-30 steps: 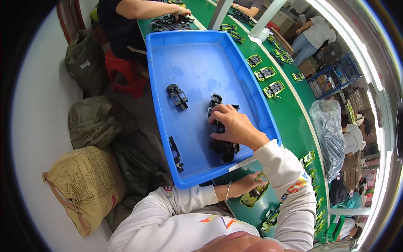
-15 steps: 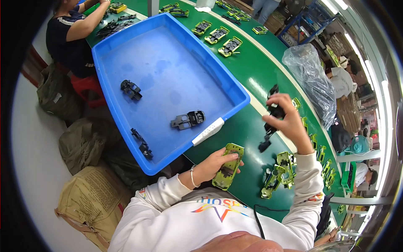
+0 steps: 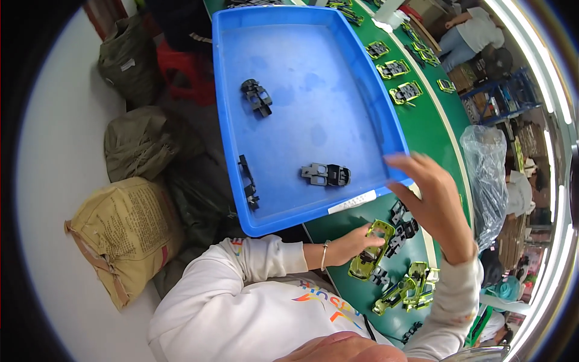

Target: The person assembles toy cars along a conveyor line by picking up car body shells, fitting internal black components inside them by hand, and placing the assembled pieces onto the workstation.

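My left hand (image 3: pixel 351 246) grips a lime-green toy car body shell (image 3: pixel 363 265) over the green table, its thumb across the shell's edge. To the right, my right hand (image 3: pixel 435 196) is raised near the bin's near-right corner, slightly blurred, fingers spread and nothing in them. Beneath it, several dark toy car interior parts (image 3: pixel 398 236) lie on the table beside the held shell. More lime-green car shells (image 3: pixel 416 286) sit in a cluster closer to me. Inside the blue bin (image 3: pixel 219 96) are a black part (image 3: pixel 257 98), another black part (image 3: pixel 326 175) and a narrow one (image 3: pixel 247 184) against the left wall.
Lime-green shells with dark inserts (image 3: pixel 393 69) stand in a row on the far green table (image 3: pixel 426 136). Clear plastic sheeting (image 3: pixel 485 181) hangs at the right. A tan sack (image 3: pixel 129 226), dark sacks (image 3: pixel 142 142) and a red stool (image 3: pixel 184 75) stand on the left.
My right hand has let go of the black parts, now on the table, and opened. My view has turned, so the bin appears farther right. My left hand still holds the shell.
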`<state>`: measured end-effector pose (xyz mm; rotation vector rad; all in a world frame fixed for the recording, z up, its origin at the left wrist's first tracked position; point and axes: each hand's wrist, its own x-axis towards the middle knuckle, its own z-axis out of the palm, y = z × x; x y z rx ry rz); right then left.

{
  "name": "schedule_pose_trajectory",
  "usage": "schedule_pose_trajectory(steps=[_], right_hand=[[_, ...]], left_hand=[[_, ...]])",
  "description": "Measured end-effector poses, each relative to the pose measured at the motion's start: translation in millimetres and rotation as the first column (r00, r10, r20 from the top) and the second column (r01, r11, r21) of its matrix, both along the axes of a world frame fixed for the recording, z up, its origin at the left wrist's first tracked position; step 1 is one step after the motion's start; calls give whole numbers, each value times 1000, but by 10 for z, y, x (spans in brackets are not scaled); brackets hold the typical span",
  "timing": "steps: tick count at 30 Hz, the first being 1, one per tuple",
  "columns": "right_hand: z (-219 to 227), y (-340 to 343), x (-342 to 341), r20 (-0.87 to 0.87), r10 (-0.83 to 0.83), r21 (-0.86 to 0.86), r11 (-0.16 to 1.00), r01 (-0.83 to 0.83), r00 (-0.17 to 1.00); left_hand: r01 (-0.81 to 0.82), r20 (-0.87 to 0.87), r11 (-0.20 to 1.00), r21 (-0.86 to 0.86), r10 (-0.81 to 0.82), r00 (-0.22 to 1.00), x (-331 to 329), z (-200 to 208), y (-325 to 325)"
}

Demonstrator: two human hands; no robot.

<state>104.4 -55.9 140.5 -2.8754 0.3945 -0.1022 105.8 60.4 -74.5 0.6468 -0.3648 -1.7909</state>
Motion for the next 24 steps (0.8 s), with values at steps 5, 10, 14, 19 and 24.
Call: schedule_pose_trajectory(steps=[5,10,14,19,24], right_hand=[[-800,246,1613,220,117,192,968,-161,968],[-1522,228,2297,220,9,44,999,-19,976],[-1413,-94,1906,123,97,349,927,-134,988],[-584,-474,395,165,-527,898,430,95,834],[-433,-166,-1371,-18,-845,999,-33,-18,534]], left_hand=[[30,-115,998,-52,-36,993,-62,-152,-41],[-217,-237,960,-174,173,956,-129,-314,135],[82,659,898,-431,251,709,18,-394,57],[76,-253,997,11,-71,965,238,90,-16],[53,-274,997,52,-37,961,276,223,-15]])
